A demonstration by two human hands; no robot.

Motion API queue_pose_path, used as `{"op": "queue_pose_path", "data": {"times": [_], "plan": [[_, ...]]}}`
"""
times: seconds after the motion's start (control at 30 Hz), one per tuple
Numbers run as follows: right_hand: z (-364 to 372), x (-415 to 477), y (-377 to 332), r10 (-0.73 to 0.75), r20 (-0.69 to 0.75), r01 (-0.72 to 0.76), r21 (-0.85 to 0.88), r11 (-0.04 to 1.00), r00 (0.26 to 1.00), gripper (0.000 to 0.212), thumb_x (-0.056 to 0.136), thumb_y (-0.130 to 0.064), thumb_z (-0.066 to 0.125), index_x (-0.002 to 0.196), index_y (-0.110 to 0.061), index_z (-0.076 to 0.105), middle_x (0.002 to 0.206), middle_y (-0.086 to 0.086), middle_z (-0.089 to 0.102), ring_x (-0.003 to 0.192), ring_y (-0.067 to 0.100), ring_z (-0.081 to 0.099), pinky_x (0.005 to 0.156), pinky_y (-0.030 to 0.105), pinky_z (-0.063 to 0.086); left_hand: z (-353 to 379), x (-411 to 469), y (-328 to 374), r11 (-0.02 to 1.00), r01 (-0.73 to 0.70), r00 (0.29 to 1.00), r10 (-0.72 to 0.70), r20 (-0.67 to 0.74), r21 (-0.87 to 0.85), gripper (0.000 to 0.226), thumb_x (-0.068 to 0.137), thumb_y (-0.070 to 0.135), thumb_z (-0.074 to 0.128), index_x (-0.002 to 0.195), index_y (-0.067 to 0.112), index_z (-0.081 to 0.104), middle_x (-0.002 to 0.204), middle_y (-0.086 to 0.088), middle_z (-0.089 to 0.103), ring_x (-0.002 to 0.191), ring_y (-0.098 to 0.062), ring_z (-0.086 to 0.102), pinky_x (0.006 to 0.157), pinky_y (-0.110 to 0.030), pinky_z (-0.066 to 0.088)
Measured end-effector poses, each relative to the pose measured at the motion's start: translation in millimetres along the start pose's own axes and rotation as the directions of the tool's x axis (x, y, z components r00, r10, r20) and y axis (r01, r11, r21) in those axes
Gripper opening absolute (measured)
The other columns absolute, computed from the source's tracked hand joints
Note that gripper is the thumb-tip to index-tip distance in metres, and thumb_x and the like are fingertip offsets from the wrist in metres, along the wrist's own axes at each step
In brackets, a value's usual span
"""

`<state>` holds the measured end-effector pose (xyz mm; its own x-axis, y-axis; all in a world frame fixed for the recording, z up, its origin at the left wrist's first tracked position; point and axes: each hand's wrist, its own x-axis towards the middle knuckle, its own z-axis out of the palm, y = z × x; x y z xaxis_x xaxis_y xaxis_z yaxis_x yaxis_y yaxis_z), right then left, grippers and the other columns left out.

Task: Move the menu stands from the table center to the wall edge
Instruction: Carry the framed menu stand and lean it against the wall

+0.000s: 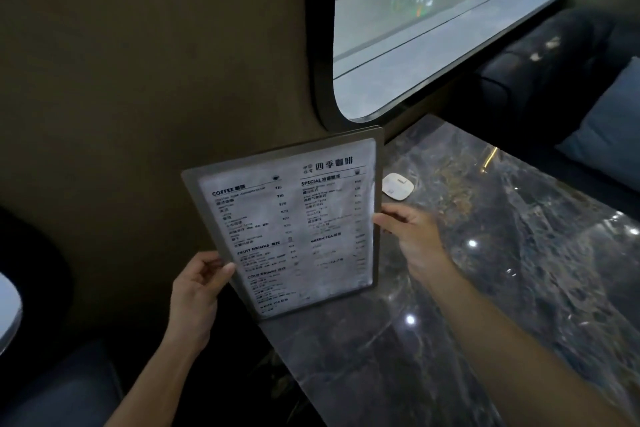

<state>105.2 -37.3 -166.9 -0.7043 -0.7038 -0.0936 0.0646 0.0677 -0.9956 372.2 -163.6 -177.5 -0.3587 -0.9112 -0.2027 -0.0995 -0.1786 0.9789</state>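
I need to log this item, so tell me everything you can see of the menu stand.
The menu stand is a flat grey frame around a white printed sheet under a glossy cover, with headings such as COFFEE and SPECIAL. It is tilted, near the wall over the table's edge. The left hand grips its left edge, the right hand its right edge.

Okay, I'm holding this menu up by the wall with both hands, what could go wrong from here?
The menu stand is pinched only at its side edges by the left hand and right hand, so it might slip. Its lower corner sits near the marble table edge and could knock it. The small white device lies close behind and may get bumped.
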Motion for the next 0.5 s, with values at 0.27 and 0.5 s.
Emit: {"op": "queue_pose_path", "data": {"times": [0.27,0.5], "plan": [[6,7,7,-0.001,0.018,0.002,-0.027,1.0,1.0,0.022,0.075,-0.007,0.067,0.074,-0.028,0.071,0.071,-0.019,0.074,0.071,-0.002,0.067,0.061,0.007,0.049,-8,0,-8,0.998,-0.051,0.998,0.052,-0.027,0.034,0.028,0.081,0.002,0.06,0.074,0.028,0.065,0.085,-0.005,0.064,0.083,-0.019,0.06,0.074,-0.03,0.05],[3,-4,19,-0.062,0.014,0.064,-0.231,0.971,0.998,0.017,0.081,-0.033,0.063,0.097,-0.028,0.064,0.095,-0.013,0.068,0.087,0.0,0.063,0.073,0.014,0.05,-10,-3,-6,0.989,-0.087,0.995,0.081,0.051,0.123,0.027,0.077,0.0,0.063,0.087,0.025,0.059,0.092,0.003,0.065,0.085,-0.005,0.063,0.068,-0.01,0.054]]}}
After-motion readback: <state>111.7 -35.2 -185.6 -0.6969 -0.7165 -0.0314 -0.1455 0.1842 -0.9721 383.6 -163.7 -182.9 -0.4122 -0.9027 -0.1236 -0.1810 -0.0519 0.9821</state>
